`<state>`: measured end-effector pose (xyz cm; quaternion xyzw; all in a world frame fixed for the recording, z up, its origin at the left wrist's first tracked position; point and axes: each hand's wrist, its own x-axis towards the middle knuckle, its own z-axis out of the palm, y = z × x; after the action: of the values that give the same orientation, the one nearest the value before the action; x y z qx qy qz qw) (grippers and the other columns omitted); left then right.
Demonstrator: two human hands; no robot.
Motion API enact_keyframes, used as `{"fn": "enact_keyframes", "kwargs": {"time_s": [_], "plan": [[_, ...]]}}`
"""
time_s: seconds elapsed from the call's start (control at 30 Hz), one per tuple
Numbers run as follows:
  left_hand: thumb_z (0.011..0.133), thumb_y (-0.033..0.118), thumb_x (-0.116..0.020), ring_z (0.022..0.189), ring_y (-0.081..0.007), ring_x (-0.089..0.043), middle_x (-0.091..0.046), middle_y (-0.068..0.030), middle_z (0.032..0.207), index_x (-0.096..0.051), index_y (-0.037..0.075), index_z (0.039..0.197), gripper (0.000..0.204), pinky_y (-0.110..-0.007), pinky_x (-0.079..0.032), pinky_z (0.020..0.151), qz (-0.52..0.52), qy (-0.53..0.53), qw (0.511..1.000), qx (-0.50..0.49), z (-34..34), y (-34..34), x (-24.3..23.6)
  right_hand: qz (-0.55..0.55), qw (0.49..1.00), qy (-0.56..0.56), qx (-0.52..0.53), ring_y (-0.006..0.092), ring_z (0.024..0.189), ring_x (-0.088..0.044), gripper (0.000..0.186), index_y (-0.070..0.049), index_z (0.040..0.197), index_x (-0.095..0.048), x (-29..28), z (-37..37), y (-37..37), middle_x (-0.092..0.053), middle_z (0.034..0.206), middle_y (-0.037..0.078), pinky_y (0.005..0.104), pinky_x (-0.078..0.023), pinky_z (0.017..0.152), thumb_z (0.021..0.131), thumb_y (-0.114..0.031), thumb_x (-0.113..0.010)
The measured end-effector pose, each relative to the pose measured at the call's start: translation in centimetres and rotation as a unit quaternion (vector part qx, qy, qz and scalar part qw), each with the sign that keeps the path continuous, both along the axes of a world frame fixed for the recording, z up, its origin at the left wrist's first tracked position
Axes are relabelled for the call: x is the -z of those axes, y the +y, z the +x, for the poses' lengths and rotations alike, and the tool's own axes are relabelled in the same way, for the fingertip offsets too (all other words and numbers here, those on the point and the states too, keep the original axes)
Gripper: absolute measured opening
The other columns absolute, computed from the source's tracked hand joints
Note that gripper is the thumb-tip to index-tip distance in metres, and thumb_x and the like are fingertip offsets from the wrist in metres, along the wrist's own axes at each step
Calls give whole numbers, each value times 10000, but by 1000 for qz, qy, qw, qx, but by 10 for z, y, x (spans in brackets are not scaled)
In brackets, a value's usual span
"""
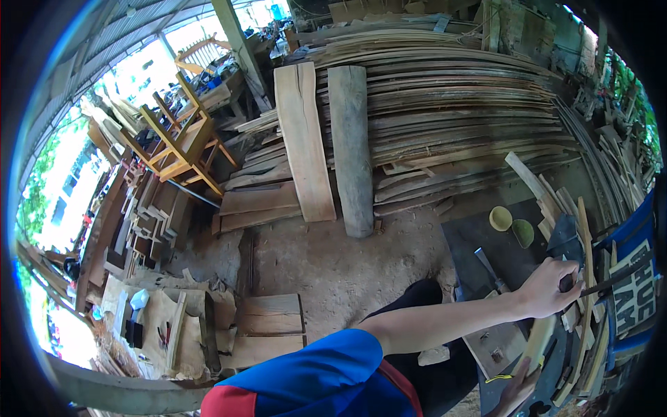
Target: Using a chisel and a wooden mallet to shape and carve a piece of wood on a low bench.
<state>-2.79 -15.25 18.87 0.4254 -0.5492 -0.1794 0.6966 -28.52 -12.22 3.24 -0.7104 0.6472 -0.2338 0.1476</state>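
My left hand (554,286) reaches out to the right and is closed around the dark handle of a long thin metal tool (608,280). The tool's shaft points right across a bundle of thin curved wooden strips (585,326). My right hand (517,393) shows at the bottom edge, gripping the lower end of a pale curved wooden piece (538,344). Both hands work over a dark bench surface (517,260). My blue sleeve and dark trousers fill the lower middle.
A chisel (490,270) and two round yellow-green dishes (500,218) lie on the bench, a wooden block (497,340) nearer me. Stacked planks (451,104) and two leaning boards (303,139) stand behind. Yellow chair frames (180,146) are at left, short boards (267,333) on the dirt floor.
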Motion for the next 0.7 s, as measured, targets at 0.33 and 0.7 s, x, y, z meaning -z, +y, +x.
{"fn": "enact_keyframes", "kwargs": {"time_s": [0.33,0.7], "plan": [[896,151,-704,544,-7,-482,-580,-15,590,-585,8,774,223,-253,-354,460,55,18,997,49,23,-4,11,122,902,-413,-1,222,719,-577,648,47,1480,-338,-106,34,40,-603,971,192,331,-490,640,1024,-355,-561],[868,141,-727,493,-27,-441,-515,25,536,-622,-29,954,218,-249,-352,455,17,46,995,83,21,11,34,89,864,-495,-12,149,585,-470,457,-17,991,-544,10,37,-18,-486,721,72,287,-422,574,1051,-454,-423]]}}
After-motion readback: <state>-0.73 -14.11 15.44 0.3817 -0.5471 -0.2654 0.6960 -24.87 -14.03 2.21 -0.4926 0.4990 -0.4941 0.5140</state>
